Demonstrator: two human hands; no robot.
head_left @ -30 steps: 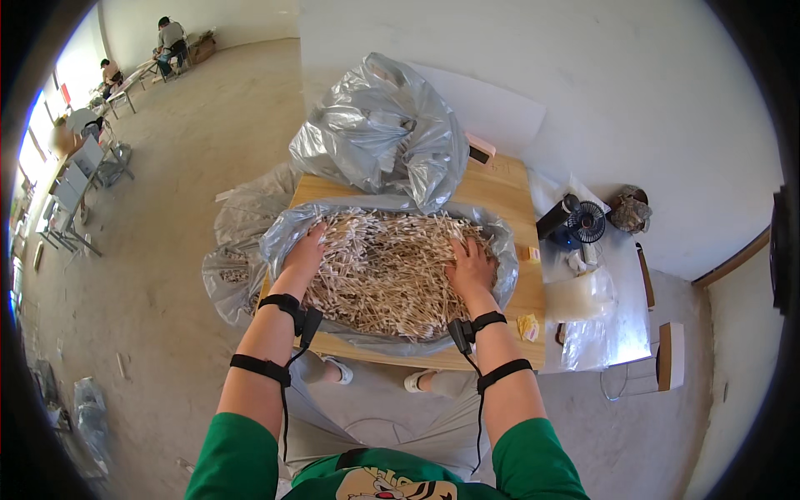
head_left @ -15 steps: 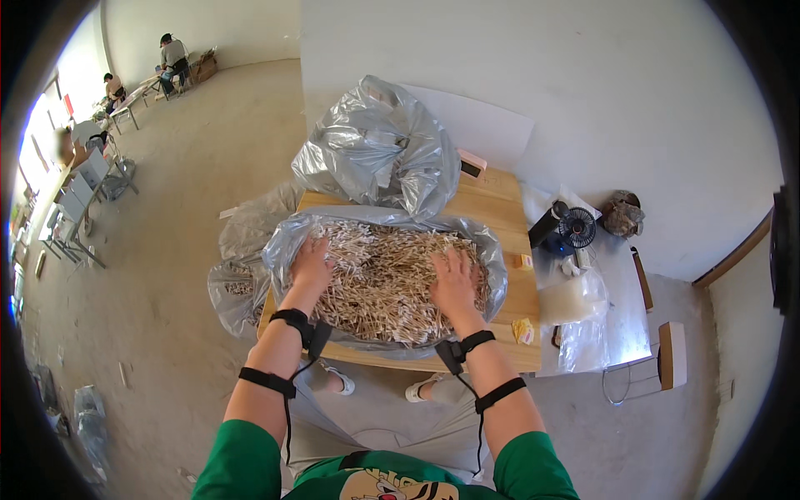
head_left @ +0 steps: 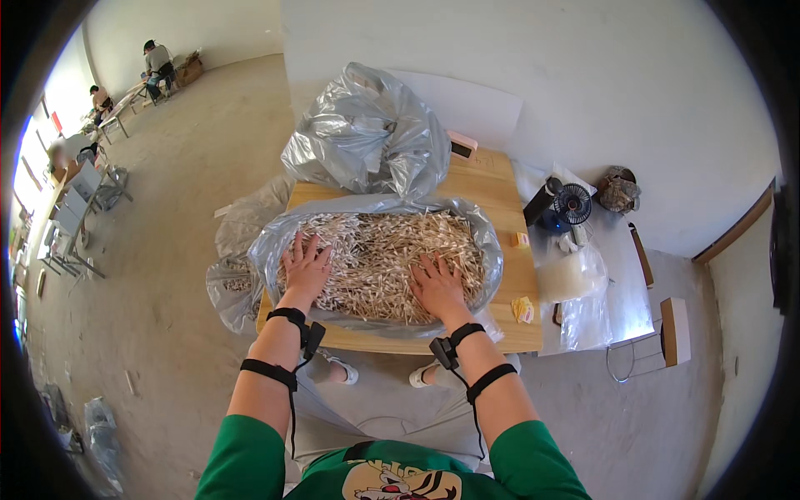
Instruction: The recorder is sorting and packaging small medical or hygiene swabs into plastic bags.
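A heap of cotton swabs (head_left: 383, 258), thin brown sticks with white tips, fills a tub-like container lined with a grey plastic bag (head_left: 492, 279) on the wooden table. My left hand (head_left: 306, 268) rests on the swabs near the left side, fingers spread. Towards the right side lies my right hand (head_left: 437, 287), palm down on the heap with its fingers apart. Neither hand grips anything. The container's walls are hidden under the liner.
A bulging grey plastic bag (head_left: 367, 133) stands behind the container on the wooden table (head_left: 492, 187). To the right, a side table bears a small black fan (head_left: 572, 204) and clear plastic bags (head_left: 583, 287). More bags lie left of the table. Other people sit far left.
My right hand has slid left and down across the heap. My left hand has shifted slightly and lies flatter. The swabs look more evenly spread; the whole view has shifted a little.
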